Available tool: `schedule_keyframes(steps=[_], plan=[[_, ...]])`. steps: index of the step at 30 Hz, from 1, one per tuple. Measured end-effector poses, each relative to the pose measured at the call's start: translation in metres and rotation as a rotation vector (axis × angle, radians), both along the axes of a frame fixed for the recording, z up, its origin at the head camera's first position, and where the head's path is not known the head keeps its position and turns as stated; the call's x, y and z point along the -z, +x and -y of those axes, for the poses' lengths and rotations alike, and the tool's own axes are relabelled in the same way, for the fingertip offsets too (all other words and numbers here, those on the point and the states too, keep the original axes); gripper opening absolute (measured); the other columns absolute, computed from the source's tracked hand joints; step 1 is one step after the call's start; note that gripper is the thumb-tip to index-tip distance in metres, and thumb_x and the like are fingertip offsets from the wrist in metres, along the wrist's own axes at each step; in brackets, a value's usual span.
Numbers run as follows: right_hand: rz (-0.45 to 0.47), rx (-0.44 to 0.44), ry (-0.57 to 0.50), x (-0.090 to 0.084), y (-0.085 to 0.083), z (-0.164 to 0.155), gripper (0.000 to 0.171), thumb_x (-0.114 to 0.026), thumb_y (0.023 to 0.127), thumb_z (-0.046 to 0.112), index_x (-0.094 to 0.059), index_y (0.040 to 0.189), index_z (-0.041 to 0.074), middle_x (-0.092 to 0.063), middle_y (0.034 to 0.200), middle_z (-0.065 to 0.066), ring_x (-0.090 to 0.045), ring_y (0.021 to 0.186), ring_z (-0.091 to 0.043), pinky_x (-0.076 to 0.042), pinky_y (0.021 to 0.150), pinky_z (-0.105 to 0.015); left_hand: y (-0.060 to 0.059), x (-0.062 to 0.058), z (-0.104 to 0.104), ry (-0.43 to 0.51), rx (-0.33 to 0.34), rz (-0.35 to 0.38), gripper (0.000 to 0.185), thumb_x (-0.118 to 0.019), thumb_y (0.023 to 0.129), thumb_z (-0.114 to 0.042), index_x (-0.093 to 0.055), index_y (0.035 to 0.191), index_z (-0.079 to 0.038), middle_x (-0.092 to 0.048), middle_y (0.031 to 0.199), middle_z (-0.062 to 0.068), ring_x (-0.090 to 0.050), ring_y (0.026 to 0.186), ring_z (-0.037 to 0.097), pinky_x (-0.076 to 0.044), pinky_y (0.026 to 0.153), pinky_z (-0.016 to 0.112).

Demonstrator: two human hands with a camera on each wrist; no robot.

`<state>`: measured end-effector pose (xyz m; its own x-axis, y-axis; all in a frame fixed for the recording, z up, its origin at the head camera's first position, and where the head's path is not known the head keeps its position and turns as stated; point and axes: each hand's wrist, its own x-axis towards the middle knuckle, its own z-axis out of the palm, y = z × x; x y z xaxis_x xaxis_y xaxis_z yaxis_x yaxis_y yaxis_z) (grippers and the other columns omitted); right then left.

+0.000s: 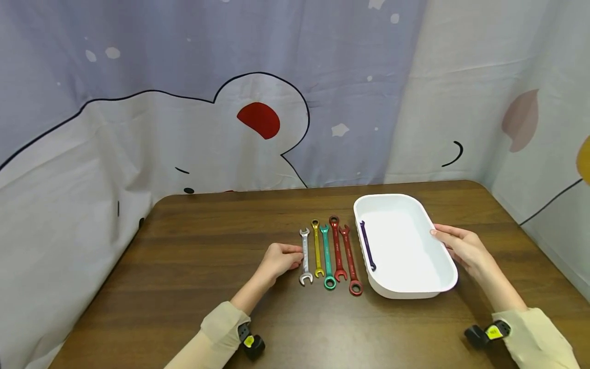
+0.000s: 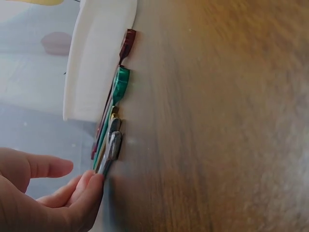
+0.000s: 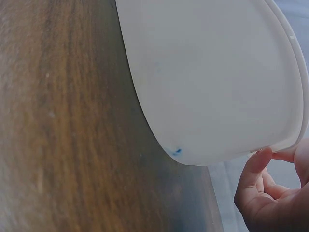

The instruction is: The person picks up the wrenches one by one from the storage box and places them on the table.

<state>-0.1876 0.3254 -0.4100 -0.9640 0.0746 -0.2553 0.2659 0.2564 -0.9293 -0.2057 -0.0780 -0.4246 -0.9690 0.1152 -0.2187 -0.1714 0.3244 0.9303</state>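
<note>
My left hand (image 1: 280, 259) is at the left side of a silver wrench (image 1: 304, 256), fingertips right at its shaft. In the left wrist view the thumb (image 2: 53, 166) stands apart from the other fingers. Right of the silver wrench lie a yellow wrench (image 1: 317, 249), a green wrench (image 1: 327, 252) and two red wrenches (image 1: 338, 251), side by side in a row. My right hand (image 1: 463, 248) grips the right rim of a white plastic tray (image 1: 410, 241), thumb over the edge. Inside the tray a dark purple wrench (image 1: 367, 246) leans along the left wall.
The brown wooden table (image 1: 207, 230) carries everything. Behind it hangs a patterned curtain (image 1: 184, 138), which also runs along the right side. A small blue mark (image 3: 177, 152) shows on the tray's outer wall.
</note>
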Motion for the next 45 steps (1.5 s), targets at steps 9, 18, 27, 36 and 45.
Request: schedule_keyframes(steps=[9, 18, 27, 36, 45], plan=[[-0.003, 0.008, -0.035, 0.002, 0.001, 0.0, 0.037, -0.063, 0.092, 0.033, -0.06, 0.123, 0.013, -0.064, 0.082, 0.024, -0.064, 0.076, 0.002, -0.059, 0.067, -0.02, 0.008, -0.007, 0.002, 0.138, 0.004, 0.078, 0.029, -0.058, 0.09, 0.003, -0.061, 0.116, 0.014, -0.067, 0.108, 0.026, -0.063, 0.077, 0.009, -0.06, 0.081, 0.03], [-0.009, 0.01, -0.055, 0.002, 0.001, 0.0, 0.03, -0.064, 0.092, 0.031, -0.061, 0.118, 0.017, -0.065, 0.082, 0.023, -0.064, 0.076, 0.002, -0.059, 0.067, -0.02, 0.012, -0.011, 0.0, 0.294, 0.083, 0.161, 0.033, -0.051, 0.093, 0.005, -0.053, 0.124, 0.017, -0.06, 0.121, 0.033, -0.065, 0.087, 0.014, -0.057, 0.092, 0.034], [-0.003, 0.009, -0.019, 0.001, -0.001, 0.0, 0.06, -0.063, 0.092, 0.034, -0.047, 0.137, -0.002, -0.064, 0.083, 0.024, -0.064, 0.077, 0.003, -0.059, 0.066, -0.02, 0.015, -0.02, -0.009, 0.356, 0.136, 0.181, 0.036, -0.051, 0.094, 0.005, -0.051, 0.127, 0.016, -0.056, 0.126, 0.034, -0.067, 0.091, 0.015, -0.058, 0.089, 0.029], [0.003, 0.011, -0.009, 0.001, 0.0, 0.001, 0.066, -0.063, 0.093, 0.035, -0.041, 0.14, -0.007, -0.064, 0.082, 0.025, -0.064, 0.076, 0.003, -0.059, 0.066, -0.02, 0.018, -0.027, -0.024, 0.363, 0.202, 0.179, 0.034, -0.052, 0.094, 0.002, -0.053, 0.126, 0.015, -0.057, 0.126, 0.032, -0.068, 0.096, 0.018, -0.057, 0.09, 0.03], [0.005, 0.013, -0.024, 0.002, -0.001, 0.0, 0.063, -0.062, 0.093, 0.034, -0.043, 0.14, -0.004, -0.065, 0.083, 0.024, -0.065, 0.076, 0.003, -0.059, 0.067, -0.02, 0.019, -0.033, -0.045, 0.369, 0.226, 0.187, 0.033, -0.055, 0.093, 0.002, -0.056, 0.124, 0.013, -0.061, 0.122, 0.03, -0.069, 0.086, 0.016, -0.058, 0.089, 0.031]])
